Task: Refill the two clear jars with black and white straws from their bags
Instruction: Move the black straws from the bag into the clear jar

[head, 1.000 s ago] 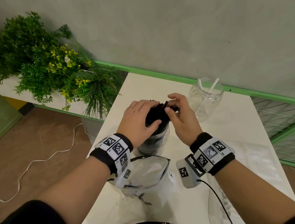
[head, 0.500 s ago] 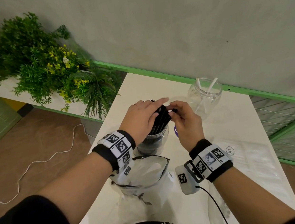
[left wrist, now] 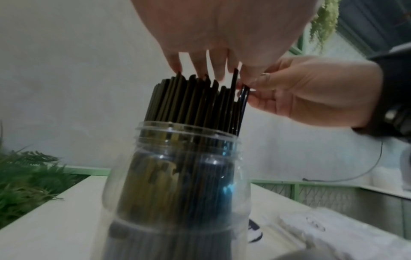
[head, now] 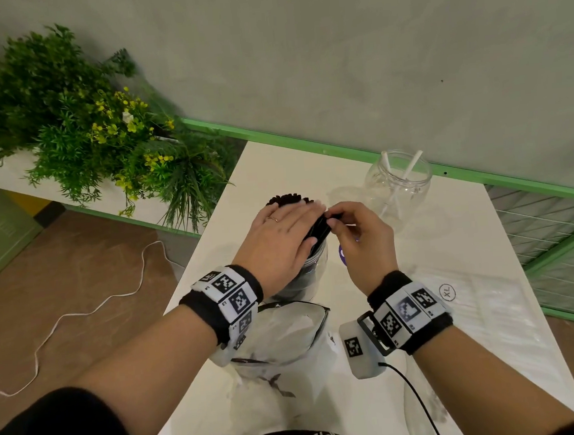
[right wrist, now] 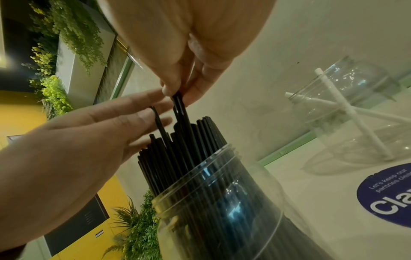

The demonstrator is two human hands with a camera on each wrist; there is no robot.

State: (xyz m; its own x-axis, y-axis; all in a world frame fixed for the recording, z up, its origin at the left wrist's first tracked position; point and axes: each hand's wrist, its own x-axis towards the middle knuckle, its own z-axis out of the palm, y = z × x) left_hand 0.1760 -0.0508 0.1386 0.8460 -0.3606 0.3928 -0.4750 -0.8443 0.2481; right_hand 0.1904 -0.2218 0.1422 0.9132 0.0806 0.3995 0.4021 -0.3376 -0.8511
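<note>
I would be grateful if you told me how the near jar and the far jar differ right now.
The near jar is packed with black straws standing above its rim; the far jar holds only two white straws, leaning crossed. The left hand lies flat against the near jar's straws and the right hand pinches some; nothing touches the far jar. Both are clear, lidless and upright on the table.
</note>
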